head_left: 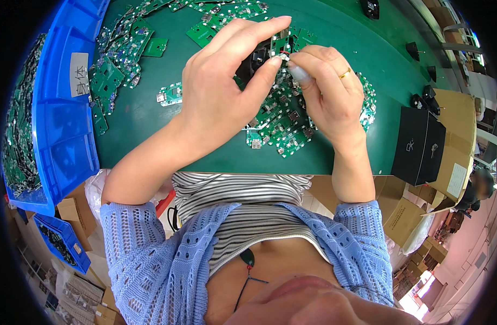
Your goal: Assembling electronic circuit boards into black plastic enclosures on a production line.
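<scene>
Near the far middle of the green table, my left hand [213, 86] is closed around a black part [254, 62] with a green circuit board [281, 40] at it. The thumb and fingers grip from the left, hiding much of the black part. My right hand [335, 89], wearing a ring, pinches at a small white connector [284, 56] with a bit of thin red wire at the board's edge. Its fingertips meet close to my left thumb. Beneath both hands lies a heap of green circuit boards [286, 116]. One loose board [171, 94] sits left of my left wrist.
A blue bin [64, 130] full of boards stands at the left edge. More boards [118, 54] spread over the far left. On the right are a black box [419, 143], a cardboard box [457, 135] and small black parts [413, 51]. A smaller blue bin [61, 244] is lower left.
</scene>
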{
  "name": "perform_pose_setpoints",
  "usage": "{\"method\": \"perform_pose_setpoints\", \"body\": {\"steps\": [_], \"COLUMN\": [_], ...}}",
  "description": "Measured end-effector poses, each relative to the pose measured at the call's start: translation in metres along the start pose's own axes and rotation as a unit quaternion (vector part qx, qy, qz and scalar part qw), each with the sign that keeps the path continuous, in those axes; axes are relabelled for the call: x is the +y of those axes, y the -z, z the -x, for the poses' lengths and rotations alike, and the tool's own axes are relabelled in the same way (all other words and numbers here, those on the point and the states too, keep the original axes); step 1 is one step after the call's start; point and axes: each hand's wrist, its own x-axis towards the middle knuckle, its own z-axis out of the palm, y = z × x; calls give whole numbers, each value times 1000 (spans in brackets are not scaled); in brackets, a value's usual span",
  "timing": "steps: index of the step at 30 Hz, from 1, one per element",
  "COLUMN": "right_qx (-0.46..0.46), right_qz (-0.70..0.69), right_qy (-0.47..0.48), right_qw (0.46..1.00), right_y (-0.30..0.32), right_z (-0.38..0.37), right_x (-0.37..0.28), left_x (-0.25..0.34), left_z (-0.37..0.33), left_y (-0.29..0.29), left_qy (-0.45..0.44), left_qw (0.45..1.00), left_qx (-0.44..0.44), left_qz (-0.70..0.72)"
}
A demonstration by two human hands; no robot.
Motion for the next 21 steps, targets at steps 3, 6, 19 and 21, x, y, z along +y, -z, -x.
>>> {"method": "perform_pose_setpoints", "body": {"steps": [3,6,19,21], "right_qx": [2,1,-48,-43], "right_qz": [-14,-11,-17,-18], "right_qy": [-11,-13,-15,-26], "right_qw": [1000,1000,999,999], "right_y": [0,-1,8,7], "right_z": [1,1,-2,-3], "right_x": [0,-1,-3,-5], "left_x": [0,-1,-1,-4], "left_z": [0,1,0,0], "left_y": [0,-1,-2,-4], "left_qy": [-2,-5,-6,-15], "left_qw": [1000,1000,999,1000], "left_qx": [0,-6,-31,-13], "left_qz": [7,-4,14,8]}}
